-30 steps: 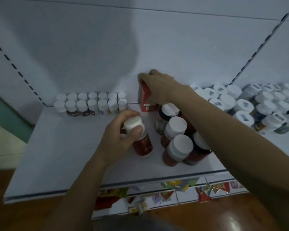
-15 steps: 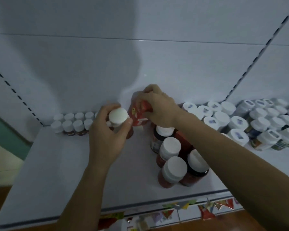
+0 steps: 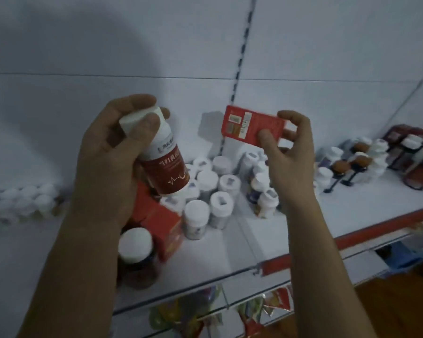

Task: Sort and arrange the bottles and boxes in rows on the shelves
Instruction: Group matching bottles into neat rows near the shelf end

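Now my left hand (image 3: 103, 162) curls round a tilted bottle (image 3: 164, 164), its white cap pointing to eleven o'clock, its red label bearing white script and a pulse line. My right hand (image 3: 288, 154) pinches a flat red box (image 3: 249, 125) with barcode stickers, held at one o'clock above the white shelf (image 3: 230, 252). Below both, white-capped bottles (image 3: 205, 181) crowd the shelf. Red boxes (image 3: 166, 223) lie at seven o'clock, and a white panel wall (image 3: 303, 57) stands behind.
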{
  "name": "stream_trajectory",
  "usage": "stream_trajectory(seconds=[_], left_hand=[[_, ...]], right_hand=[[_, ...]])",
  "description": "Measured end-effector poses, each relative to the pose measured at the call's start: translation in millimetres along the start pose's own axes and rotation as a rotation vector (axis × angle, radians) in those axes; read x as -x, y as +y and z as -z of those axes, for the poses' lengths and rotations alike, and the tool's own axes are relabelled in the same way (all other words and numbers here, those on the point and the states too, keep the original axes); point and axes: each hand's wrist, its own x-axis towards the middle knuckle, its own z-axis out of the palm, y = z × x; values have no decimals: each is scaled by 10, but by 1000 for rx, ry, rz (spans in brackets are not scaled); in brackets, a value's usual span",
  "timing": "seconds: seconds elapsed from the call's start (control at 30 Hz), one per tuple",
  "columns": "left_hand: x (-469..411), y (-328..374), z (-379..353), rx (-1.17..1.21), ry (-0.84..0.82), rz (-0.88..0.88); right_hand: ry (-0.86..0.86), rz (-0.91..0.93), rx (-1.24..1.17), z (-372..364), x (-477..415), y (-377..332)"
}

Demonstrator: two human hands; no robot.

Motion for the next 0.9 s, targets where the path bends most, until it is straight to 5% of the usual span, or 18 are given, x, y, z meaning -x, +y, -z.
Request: stream_trajectory(seconds=[0.17, 0.37, 0.67, 0.9], left_hand=[[311, -376, -1488, 156, -49, 102], [555, -810, -3101, 222, -179, 186], [609, -1537, -4811, 187, -307, 298], [401, -2490, -5910, -33, -349, 304]], right_hand=[[318, -220, -56, 1619, -42, 610], [409, -324, 84, 3291, -244, 1137], [448, -364, 263, 4756, -503, 1958], [317, -393, 482, 5569, -1125, 2683]])
